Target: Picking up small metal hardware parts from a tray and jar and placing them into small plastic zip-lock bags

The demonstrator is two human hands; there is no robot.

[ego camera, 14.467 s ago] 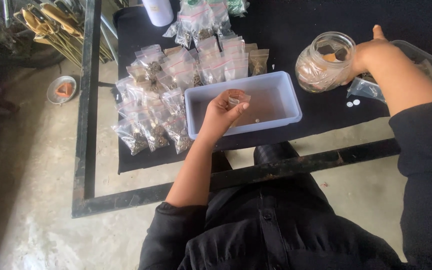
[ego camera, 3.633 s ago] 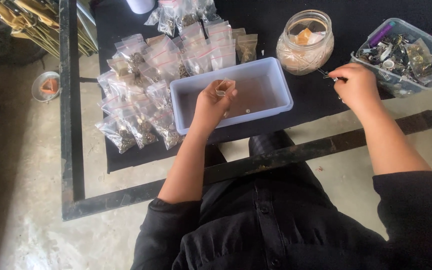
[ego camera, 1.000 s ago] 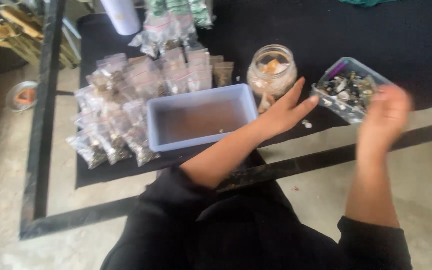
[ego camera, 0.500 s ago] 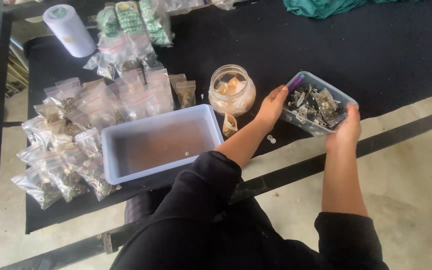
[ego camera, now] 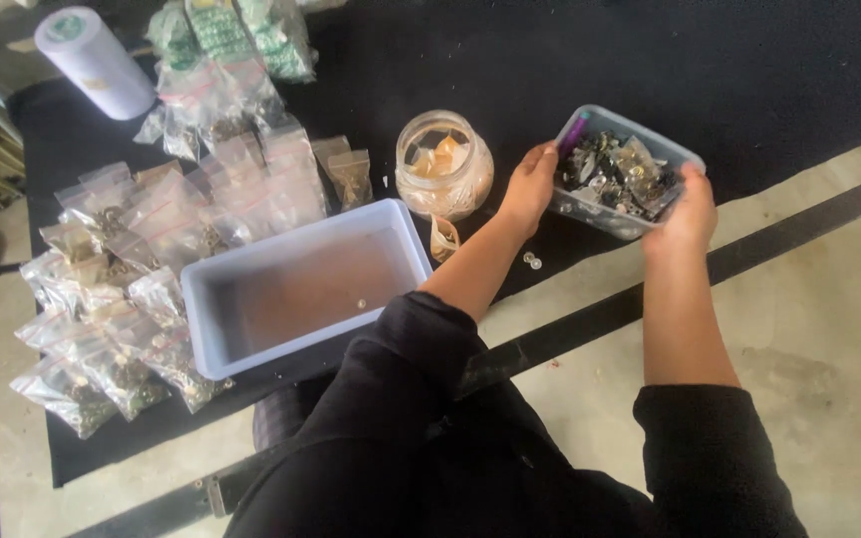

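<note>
Both hands, left [ego camera: 527, 189] and right [ego camera: 688, 207], close their grip around the clear plastic tub of dark oddments [ego camera: 622, 171] near the worktop's front edge, and lifting it next would need a level, steady hold.

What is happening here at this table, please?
A person in black sleeves holds a small clear container full of small mixed items with both hands: the left hand on its near-left side, the right hand on its right end. Beside it stands a glass jar. A nearly empty pale blue tub sits in front, with many small filled plastic bags spread on the black cloth to its left.
</note>
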